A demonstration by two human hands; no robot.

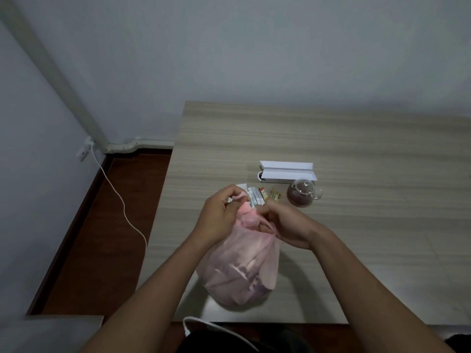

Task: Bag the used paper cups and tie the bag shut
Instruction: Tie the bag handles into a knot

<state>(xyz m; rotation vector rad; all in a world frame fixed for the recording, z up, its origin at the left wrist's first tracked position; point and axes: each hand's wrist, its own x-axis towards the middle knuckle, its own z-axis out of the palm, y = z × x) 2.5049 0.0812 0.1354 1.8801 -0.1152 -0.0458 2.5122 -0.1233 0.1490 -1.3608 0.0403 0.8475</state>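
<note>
A full pink plastic bag (239, 271) stands on the wooden table (356, 149) near its front edge. Pale shapes show dimly through the thin plastic; I cannot tell them as cups. My left hand (219, 217) pinches one pink handle strip at the bag's top, fingers curled around it. My right hand (285, 225) grips the other handle loop at the bag's gathered neck. Both hands meet over the top of the bag, and the neck itself is partly hidden by my fingers.
Behind the bag lie several small sachets (257, 196), an open white box (286, 171) and a glass teapot (303, 192) with dark liquid. A white cable (119, 200) runs from a wall socket across the brown floor at left.
</note>
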